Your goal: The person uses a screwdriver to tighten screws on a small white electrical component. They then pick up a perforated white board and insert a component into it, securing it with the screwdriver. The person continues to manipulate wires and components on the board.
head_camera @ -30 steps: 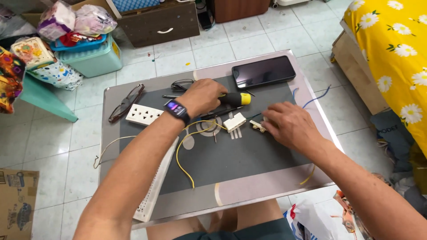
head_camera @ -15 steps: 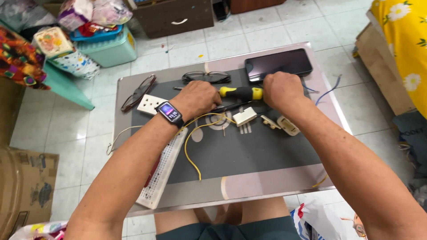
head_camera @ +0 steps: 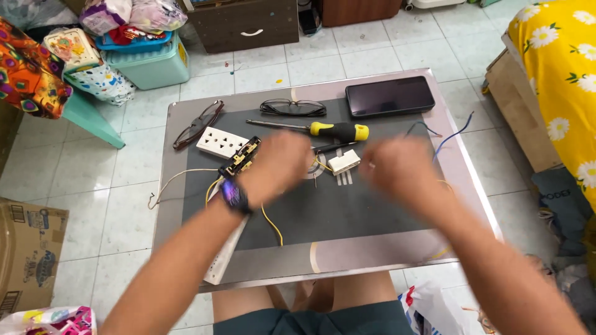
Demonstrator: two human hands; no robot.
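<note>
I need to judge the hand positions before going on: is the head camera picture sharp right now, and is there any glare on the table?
Head view: both hands are smeared by motion blur, the left hand and right hand losing finger detail, so their grip cannot be read. The screwdriver, phone and white socket plate stay sharp. Lighting is even daylight; only a soft sheen on the table edge, no harsh glare.

I see both hands off the yellow-handled screwdriver [head_camera: 332,130], which now lies free on the table beyond them. My left hand [head_camera: 279,164] is back over the yellow wire [head_camera: 271,221]; my right hand [head_camera: 397,167], blurred, sits right of the small white socket part [head_camera: 343,162].
</note>
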